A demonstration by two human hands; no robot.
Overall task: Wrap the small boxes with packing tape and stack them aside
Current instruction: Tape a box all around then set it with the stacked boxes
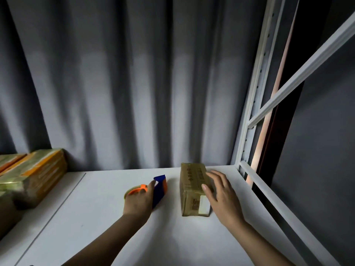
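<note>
My left hand (pixel 139 200), low in the centre of the frame, grips the tape dispenser (pixel 153 191), fingers curled over its orange roll holder and blue body; the dispenser sits on the white worktop (pixel 99 223). My right hand (pixel 221 196), right of centre, rests with fingers spread and relaxed on the top and right side of a small brown box (pixel 192 189) lying lengthwise on the worktop, just right of the dispenser and apart from it. At the left edge, wrapped boxes (pixel 32 177) with orange markings lie stacked. Grey curtain (pixel 124 83) hangs behind. White shelf frame (pixel 251 116) stands at the right.
</note>
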